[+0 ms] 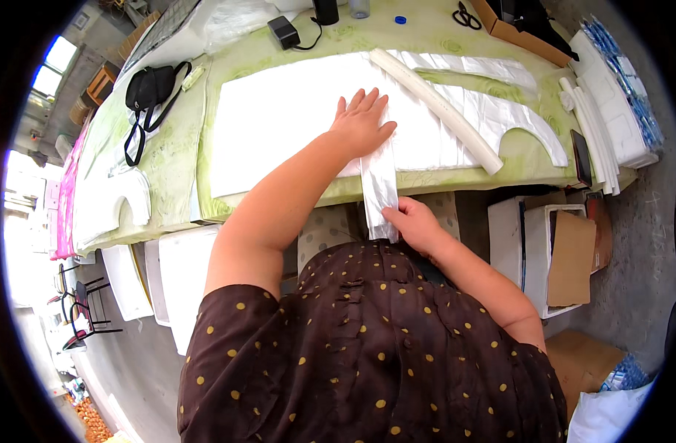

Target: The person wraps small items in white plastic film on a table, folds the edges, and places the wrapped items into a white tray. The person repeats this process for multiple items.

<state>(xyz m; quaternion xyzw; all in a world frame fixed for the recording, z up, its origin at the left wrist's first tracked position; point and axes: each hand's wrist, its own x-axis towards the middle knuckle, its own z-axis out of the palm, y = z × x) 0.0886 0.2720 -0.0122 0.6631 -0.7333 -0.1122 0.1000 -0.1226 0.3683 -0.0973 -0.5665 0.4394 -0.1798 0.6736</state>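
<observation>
My left hand (364,124) lies flat, fingers spread, on a bright white sheet-like stack (279,111) on the table. Under its palm runs a narrow folded strip of white plastic film (381,188), which hangs over the table's near edge toward my lap. Its lower end is pinched between the thumb and fingers of my right hand (415,225). A pale plastic tube (437,107) rests diagonally across the white layers. To its right, white plastic bags with curved handle cut-outs (493,111) lie flat.
The table has a green patterned cover (279,188). On it are a black pouch (150,90), a black power adapter (283,32), scissors (466,16), a phone (581,157) and white rolls (592,133). Foam boxes (533,255) stand below at right.
</observation>
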